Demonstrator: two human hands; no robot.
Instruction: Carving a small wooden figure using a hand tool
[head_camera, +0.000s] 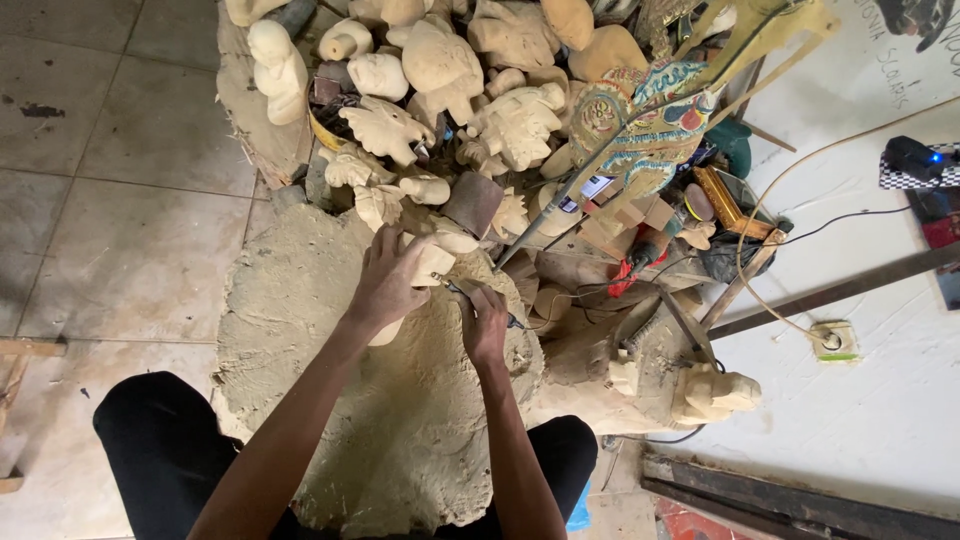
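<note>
Black-trousered knees (160, 440) flank a sawdust-covered stump (400, 420); left hand (385, 285) clasps a pale, rigid, probably light wooden carving (432, 262) around its body; right hand (485, 325) pinches a thin carving tool (458, 290).

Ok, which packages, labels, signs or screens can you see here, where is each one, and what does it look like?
Wall writing: top right, dark hand-lettered lines on a white surface.
Small card or label: among the clutter right of the carvings, flat, white with blue; too small to tell more.
No screens or packages show.

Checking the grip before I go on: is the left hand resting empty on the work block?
No: the left hand is wrapped around a pale wooden carving, pressing it against the block.
</note>
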